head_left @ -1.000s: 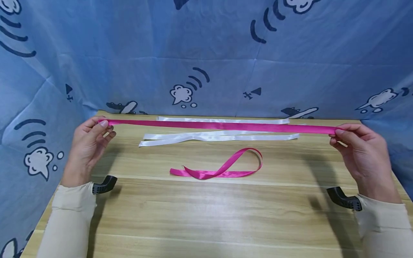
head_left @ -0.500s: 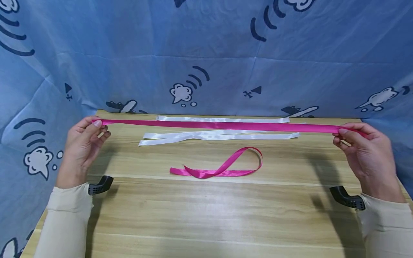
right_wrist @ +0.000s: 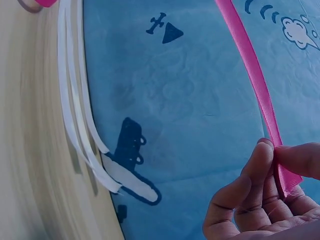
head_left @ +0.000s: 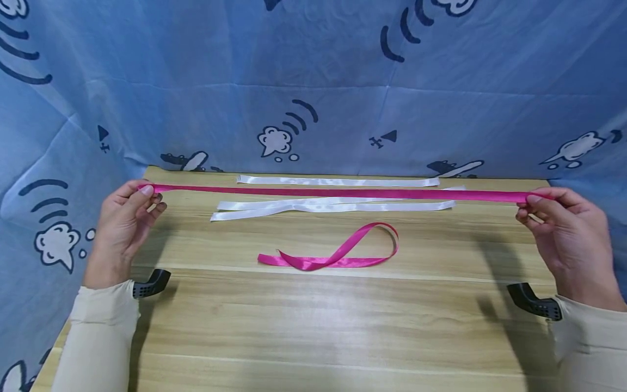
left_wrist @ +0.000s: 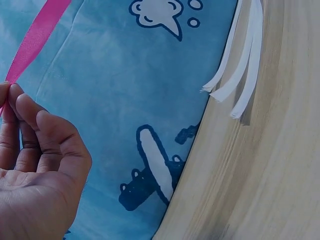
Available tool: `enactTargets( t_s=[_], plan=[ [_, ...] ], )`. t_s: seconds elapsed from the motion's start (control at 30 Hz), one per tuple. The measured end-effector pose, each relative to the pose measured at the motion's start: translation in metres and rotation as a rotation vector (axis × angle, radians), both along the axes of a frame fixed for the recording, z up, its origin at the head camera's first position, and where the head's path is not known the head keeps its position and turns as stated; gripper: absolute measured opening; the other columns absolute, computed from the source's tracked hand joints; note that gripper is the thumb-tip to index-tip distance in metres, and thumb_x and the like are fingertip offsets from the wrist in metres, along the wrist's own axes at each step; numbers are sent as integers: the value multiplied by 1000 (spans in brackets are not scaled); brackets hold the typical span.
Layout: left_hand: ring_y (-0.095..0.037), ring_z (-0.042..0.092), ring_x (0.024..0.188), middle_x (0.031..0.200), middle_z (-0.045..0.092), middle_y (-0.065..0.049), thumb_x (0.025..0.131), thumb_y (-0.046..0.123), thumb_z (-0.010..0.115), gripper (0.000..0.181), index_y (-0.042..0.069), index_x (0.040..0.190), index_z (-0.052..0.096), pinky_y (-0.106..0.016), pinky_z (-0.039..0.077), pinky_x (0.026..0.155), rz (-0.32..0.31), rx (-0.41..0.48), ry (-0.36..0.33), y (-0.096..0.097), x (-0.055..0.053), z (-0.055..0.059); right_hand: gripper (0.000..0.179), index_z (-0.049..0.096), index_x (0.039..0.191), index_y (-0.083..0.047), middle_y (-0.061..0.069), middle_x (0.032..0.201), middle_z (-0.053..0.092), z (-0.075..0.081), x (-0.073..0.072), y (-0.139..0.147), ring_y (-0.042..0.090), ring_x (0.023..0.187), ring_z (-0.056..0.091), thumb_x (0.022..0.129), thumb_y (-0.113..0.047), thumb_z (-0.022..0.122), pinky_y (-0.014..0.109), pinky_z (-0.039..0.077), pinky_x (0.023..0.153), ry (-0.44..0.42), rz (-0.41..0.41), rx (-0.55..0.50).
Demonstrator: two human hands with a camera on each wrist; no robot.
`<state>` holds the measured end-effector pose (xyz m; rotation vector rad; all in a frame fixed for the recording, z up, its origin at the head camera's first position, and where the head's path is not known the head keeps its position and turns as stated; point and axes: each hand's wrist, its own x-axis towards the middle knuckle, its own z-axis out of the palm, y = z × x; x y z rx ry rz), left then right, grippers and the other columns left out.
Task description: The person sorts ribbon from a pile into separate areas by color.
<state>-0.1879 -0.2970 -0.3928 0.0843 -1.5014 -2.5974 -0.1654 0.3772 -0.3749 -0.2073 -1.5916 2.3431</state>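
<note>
A pink satin ribbon (head_left: 338,193) is stretched nearly level between both hands, raised over the back of the table. My left hand (head_left: 124,223) pinches its left end between thumb and fingers. At the other side my right hand (head_left: 568,234) pinches it near the right end. In the right wrist view a short tail of the pink ribbon (right_wrist: 287,180) sticks out past the right thumb. Beneath and around the stretched strip lie several white ribbons (head_left: 299,208), roughly parallel to the back edge. A second pink ribbon (head_left: 313,265) lies looped on the table, nearer the front.
The wooden table (head_left: 303,337) has pale grain and ends at the back against a blue printed cloth (head_left: 323,65), which also hangs along the left side. Black camera mounts (head_left: 152,283) jut from both cream sleeves (head_left: 100,337).
My hands have moved apart, left hand slightly left and right hand further right, with the right fingers sliding along the pink ribbon toward its end. The ribbons on the table have stayed put.
</note>
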Motion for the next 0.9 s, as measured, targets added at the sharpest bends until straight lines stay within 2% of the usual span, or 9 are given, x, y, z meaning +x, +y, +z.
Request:
enactTargets(
  t_s=[0.27,0.57,0.73,0.9],
  plan=[
    [-14,67,74,84,72,-6,100,-4,65,12,1,94,74,-25,61,69,7,-13,6,0,-1,-2,8,71,103,6,7,97,69,-1,-2,1,17,72,71,97,8,65,25,61,64,-10,-23,-7],
    [-12,67,74,85,73,-3,96,-1,72,6,3,94,76,-24,61,67,42,-88,-59,0,-2,-5,8,73,104,2,2,99,69,-5,-4,1,12,76,68,97,-1,71,21,58,64,-68,-53,76],
    [-10,65,75,83,71,-1,97,-2,71,9,5,92,75,-23,60,68,22,-128,-67,-1,-2,-9,8,74,103,0,0,101,68,-8,-7,2,12,77,67,95,0,72,21,57,64,-113,-53,83],
    [-10,64,77,83,70,0,98,0,69,9,5,94,76,-22,59,68,7,-176,-83,-1,-1,-13,6,75,100,-3,-2,94,71,-12,-11,3,11,75,68,94,-3,75,20,58,64,-182,-57,102]
  ],
)
